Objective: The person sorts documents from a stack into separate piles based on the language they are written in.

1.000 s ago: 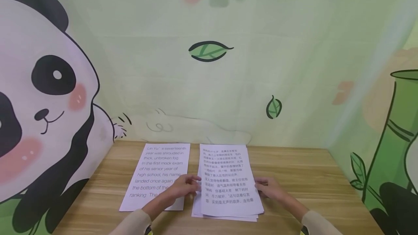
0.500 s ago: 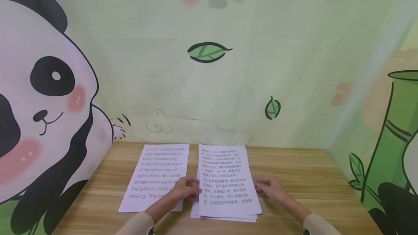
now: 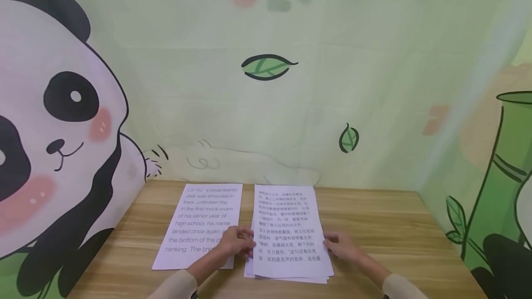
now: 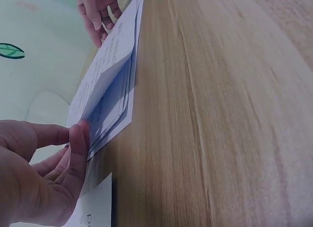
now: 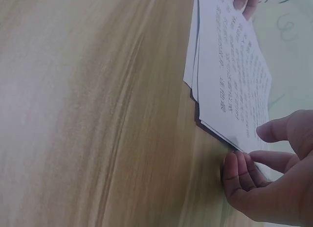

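A small stack of white paper sheets printed with Chinese characters (image 3: 287, 230) lies on the table in the head view. My left hand (image 3: 232, 243) pinches the left edge of the top sheet. In the left wrist view, that sheet (image 4: 110, 53) bows up off the sheets below (image 4: 115, 107) near the left hand's fingertips. My right hand (image 3: 345, 246) is at the stack's right edge. In the right wrist view, its thumb (image 5: 274, 129) lies over the paper and its other fingers (image 5: 239, 173) curl at the edge.
A sheet with large English text (image 3: 199, 216) lies left of the stack, partly covered by the left hand and forearm. The wooden table (image 3: 382, 216) meets a green backdrop (image 3: 199, 96) printed with a panda, leaves and bamboo.
The top sheet's near end has shifted slightly left over the sheets below. The right hand's fingers have drawn closer together at the stack's right edge. The left hand stays at the left edge.
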Motion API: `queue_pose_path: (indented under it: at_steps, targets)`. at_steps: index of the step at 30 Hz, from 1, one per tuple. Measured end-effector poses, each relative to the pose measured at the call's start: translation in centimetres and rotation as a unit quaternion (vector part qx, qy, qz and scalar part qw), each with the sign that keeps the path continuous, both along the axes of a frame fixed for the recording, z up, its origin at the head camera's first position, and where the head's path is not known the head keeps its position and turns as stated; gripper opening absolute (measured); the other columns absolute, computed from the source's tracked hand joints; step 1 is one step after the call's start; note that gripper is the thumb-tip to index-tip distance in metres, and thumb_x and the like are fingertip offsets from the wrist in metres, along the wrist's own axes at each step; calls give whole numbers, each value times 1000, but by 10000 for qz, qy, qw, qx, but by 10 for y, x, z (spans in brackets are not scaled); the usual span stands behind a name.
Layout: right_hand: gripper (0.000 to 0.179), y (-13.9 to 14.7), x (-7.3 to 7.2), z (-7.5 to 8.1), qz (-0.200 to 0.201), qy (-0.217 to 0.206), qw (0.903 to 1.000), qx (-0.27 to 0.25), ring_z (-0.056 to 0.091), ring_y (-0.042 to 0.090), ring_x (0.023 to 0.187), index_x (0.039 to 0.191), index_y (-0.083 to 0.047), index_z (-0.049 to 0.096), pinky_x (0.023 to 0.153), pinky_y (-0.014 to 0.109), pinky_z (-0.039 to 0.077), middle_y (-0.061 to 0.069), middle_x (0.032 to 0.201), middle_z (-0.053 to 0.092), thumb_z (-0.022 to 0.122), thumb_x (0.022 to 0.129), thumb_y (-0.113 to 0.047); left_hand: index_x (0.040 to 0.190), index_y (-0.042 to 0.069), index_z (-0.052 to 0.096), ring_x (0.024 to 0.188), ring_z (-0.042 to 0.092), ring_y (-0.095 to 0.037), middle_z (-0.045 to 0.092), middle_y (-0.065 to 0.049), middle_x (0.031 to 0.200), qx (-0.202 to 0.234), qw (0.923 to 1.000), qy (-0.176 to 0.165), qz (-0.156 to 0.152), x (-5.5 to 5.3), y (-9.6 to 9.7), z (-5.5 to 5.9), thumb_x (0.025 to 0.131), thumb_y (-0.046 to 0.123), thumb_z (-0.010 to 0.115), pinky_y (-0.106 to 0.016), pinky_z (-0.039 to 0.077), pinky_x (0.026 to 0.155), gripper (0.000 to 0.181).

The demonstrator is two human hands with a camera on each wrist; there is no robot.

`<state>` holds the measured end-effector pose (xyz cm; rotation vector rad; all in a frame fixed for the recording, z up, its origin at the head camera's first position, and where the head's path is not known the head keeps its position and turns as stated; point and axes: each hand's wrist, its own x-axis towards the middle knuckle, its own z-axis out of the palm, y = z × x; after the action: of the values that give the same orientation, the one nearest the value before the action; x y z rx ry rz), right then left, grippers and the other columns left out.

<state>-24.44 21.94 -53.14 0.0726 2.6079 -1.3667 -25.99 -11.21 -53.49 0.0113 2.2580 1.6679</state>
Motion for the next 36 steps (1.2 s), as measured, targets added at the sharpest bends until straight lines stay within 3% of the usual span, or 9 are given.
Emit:
queue_pose_path:
  at_steps: [4, 10, 21, 26, 30, 36]
  targets:
    - [38, -3, 0, -1, 11, 42, 10000, -22, 62, 18, 83, 133, 6, 62, 67, 32, 54, 13, 110, 72, 61, 96, -5, 124, -13, 61, 62, 68, -13, 74, -14, 89, 24, 9998, 119, 186, 0, 1, -1, 84, -5, 72, -31, 63, 62, 42]
    - [39, -6, -2, 0, 3, 151, 9999, 24, 66, 20, 92, 132, 8, 61, 71, 33, 58, 19, 117, 71, 61, 96, -5, 123, -12, 63, 60, 67, -11, 74, -13, 89, 19, 9982, 406, 441, -1, 1, -3, 83, -8, 73, -31, 63, 60, 41]
    - [32, -9, 0, 0, -481, 388, 9972, -416, 70, 30, 104, 126, 9, 65, 85, 38, 61, 27, 122, 68, 57, 97, -2, 119, -5, 69, 68, 68, -14, 73, -12, 97, -731, 9919, 960, 392, 3, 0, -3, 81, 1, 78, -31, 60, 60, 39]
    - [31, -8, -1, 1, -697, 117, 9947, -751, 71, 31, 105, 125, 8, 65, 86, 38, 62, 29, 127, 66, 54, 99, -4, 118, -5, 70, 75, 70, -15, 74, -13, 97, -888, 9890, 1117, 390, 4, 1, -3, 78, 3, 79, -29, 58, 62, 41]
    - [32, -7, -1, -1, -762, 71, 9916, -1045, 72, 28, 102, 127, 8, 64, 84, 37, 63, 28, 127, 66, 58, 99, -6, 118, -5, 69, 77, 69, -15, 73, -11, 95, -757, 9909, 1065, 308, 4, 2, -1, 80, 2, 78, -28, 58, 63, 40]
    - [46, -6, -1, -3, -800, -216, 9842, -1564, 74, 26, 94, 138, 9, 54, 81, 39, 63, 24, 116, 72, 63, 96, -8, 118, -8, 66, 74, 73, -17, 74, -12, 92, -107, 9985, 471, 270, 4, 3, -2, 83, -1, 73, -32, 63, 67, 36]
